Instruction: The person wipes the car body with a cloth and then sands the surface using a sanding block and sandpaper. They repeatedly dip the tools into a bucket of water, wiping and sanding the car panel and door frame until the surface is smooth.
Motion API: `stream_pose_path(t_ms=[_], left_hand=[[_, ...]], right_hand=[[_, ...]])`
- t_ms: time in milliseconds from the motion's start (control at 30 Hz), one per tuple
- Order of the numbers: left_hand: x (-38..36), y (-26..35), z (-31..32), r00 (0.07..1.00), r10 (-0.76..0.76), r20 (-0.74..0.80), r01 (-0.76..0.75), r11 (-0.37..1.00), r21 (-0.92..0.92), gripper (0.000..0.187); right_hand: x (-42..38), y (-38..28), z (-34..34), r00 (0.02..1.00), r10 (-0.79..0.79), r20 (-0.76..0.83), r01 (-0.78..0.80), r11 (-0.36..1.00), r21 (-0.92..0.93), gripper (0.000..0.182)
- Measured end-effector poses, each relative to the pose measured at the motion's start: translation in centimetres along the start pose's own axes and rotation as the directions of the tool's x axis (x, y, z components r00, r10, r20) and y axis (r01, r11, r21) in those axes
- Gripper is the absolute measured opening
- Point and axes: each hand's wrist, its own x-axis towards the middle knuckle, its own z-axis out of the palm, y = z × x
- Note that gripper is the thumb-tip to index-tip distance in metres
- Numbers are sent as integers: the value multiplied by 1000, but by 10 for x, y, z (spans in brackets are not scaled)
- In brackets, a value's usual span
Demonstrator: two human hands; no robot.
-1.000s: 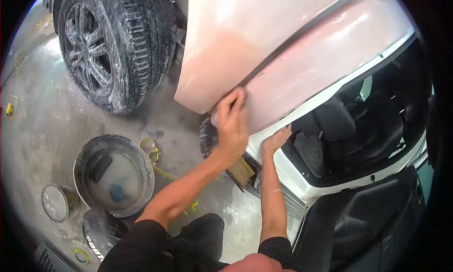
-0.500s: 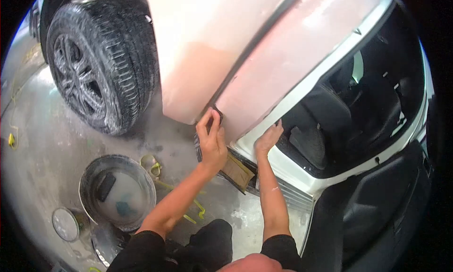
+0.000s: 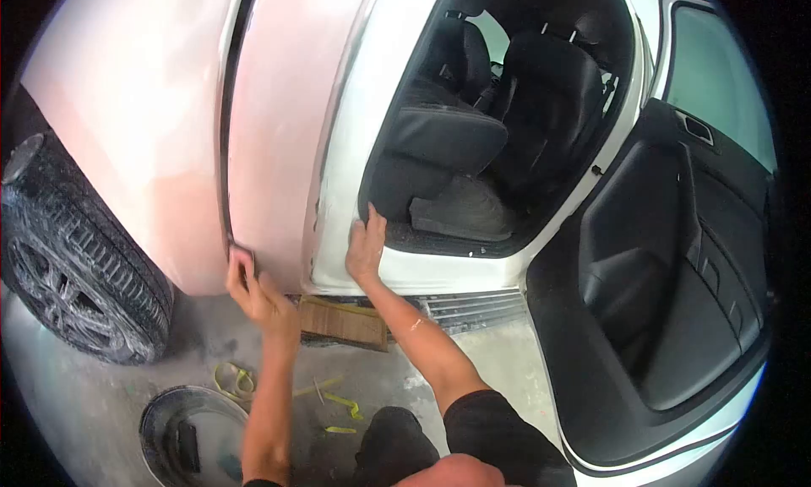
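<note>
My left hand (image 3: 260, 294) pinches a small folded piece of sandpaper (image 3: 243, 255), dark with a pinkish face. It is at the lower end of the dark gap (image 3: 225, 149) between two car body panels. Left of that gap is a pale panel with a peach patch (image 3: 182, 208); to the right is a pinkish panel (image 3: 270, 166). My right hand (image 3: 366, 249) rests on the white door frame (image 3: 348, 183), fingers stretched out at the edge of the opening. I see nothing held in it.
A dusty wheel (image 3: 76, 259) stands at the left. On the floor are a round tub (image 3: 156, 419) of cloudy water with a dark block in it, and yellow strips (image 3: 342, 405). A brown board (image 3: 346, 322) lies below the panels. The black-lined door (image 3: 650, 276) stands open at right.
The view has turned to the right, so the wheel and tub sit further left and more of the open door shows. My left hand stays by the gap, the right on the frame.
</note>
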Motion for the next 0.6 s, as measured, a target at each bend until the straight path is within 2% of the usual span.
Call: stream_pose_path(t_ms=[67,167,267,367,500,567,600], left_hand=[[-21,-10,1,999,-50,-14,48,993,-112,37],[26,19,-3,999,-30,15,31,998,-51,37],[13,4,-6,998,-30,47,32,999,-39,41],[-36,-25,-6,987,-157,25,159,977,-142,38],[33,21,-6,995,-100,14,100,986,-131,36],[1,1,-7,982,-186,23,187,962,-200,36],[-18,-16,-8,974,-228,8,224,950,-220,36]], right_hand=[[-2,2,1,1000,-6,-4,6,1000,-8,51],[-2,-1,-1,999,32,15,-32,999,23,50],[-1,0,0,1000,5,-9,-5,1000,19,50],[-2,4,2,1000,-9,-15,9,1000,10,50],[-3,4,2,1000,0,-7,0,1000,-28,49],[-3,9,6,1000,-18,20,20,997,-73,48],[-5,17,12,998,-60,-16,59,995,-83,47]])
